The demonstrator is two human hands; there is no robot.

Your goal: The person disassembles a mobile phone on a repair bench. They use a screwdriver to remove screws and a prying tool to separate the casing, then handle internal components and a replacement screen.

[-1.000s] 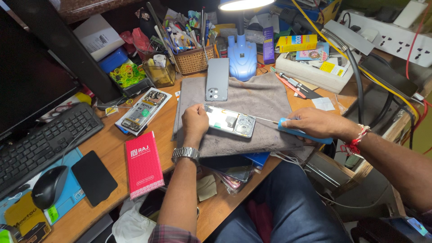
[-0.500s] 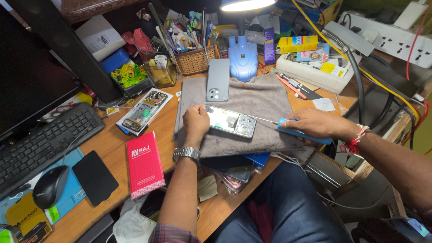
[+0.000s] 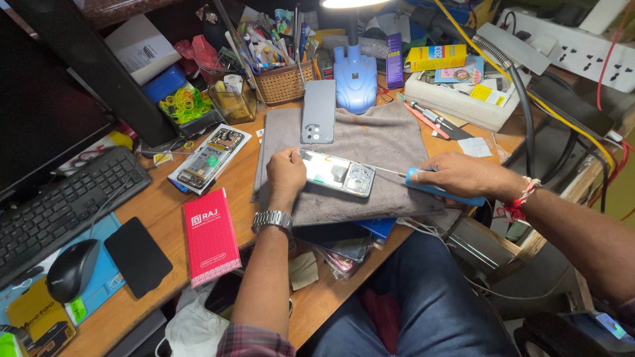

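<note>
Head view: the left hand [image 3: 286, 173] is pressing down, fingers curled, on one end of the opened phone [image 3: 338, 173], which is lying on the grey cloth [image 3: 390, 142]. The right hand [image 3: 463, 175] is gripping a blue screwdriver [image 3: 436, 190], its tip touching the phone's camera end. The back cover [image 3: 318, 111] is lying detached, higher on the cloth. Judgement: disassembly is under way; internal parts are remaining seated.

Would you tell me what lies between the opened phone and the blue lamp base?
In the head view, a grey phone back cover lies on the grey cloth there.
</note>
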